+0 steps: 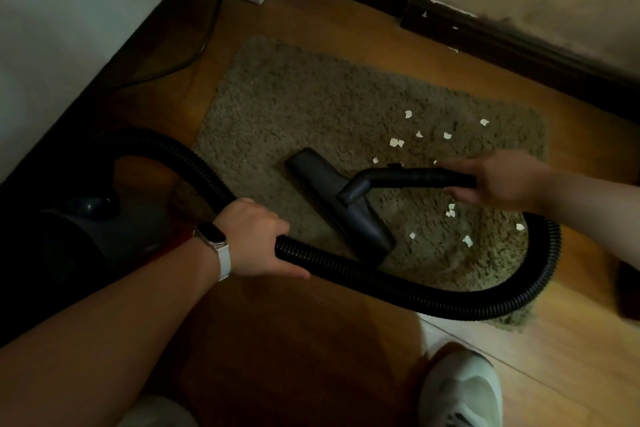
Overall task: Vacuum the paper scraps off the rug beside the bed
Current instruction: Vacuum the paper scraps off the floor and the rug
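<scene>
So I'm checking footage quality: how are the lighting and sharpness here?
Head view: dim and warm; the dark vacuum body sinks into shadow at left; the white paper scraps stand out on the shaggy grey-brown rug; the right hand looks slightly motion-blurred.

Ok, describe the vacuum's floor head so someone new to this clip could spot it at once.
Find the shaggy brown rug on the wood floor. Near its middle lies the floor head, a flat black wedge set diagonally, joined to the rigid tube that the right hand grips. Unlike the ribbed hose, it is smooth and wide.
</scene>
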Motion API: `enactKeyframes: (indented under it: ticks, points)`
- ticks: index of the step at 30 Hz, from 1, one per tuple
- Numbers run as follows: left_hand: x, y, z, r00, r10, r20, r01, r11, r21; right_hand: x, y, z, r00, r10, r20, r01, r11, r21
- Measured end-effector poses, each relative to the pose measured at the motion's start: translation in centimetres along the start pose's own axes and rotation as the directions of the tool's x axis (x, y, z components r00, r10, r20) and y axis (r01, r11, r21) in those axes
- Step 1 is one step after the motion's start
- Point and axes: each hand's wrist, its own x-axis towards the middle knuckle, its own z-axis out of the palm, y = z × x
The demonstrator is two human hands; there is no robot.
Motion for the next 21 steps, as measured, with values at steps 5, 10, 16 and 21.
enactKeyframes:
  ticks: [5, 10, 16, 21]
  points:
    - [-0.2, 0.0, -0.1, 1.000, 0.001, 0.016, -0.001, 1.000, 0.006, 1.1, -0.9, 0.1, 0.998, -0.068, -0.017, 0.067, 0.997, -0.048]
    - [0.0, 0.0, 0.0, 1.000, -0.005, 0.001, 0.005, 1.000, 0.012, 0.9, -0.1, 0.4, 1.000, -0.015, 0.015, 0.016, 0.998, -0.058]
    - [0.3, 0.0, -0.2, 1.000, -0.022, -0.013, 0.022, 1.000, 0.005, 0.4, 0.4, 0.3, 0.997, 0.076, 0.016, -0.076, 0.997, -0.021]
    - [0.0, -0.2, -0.2, 1.000, -0.013, -0.005, 0.013, 1.000, 0.000, 1.9, -1.2, -0.1, 0.997, 0.069, -0.030, -0.067, 0.996, 0.052]
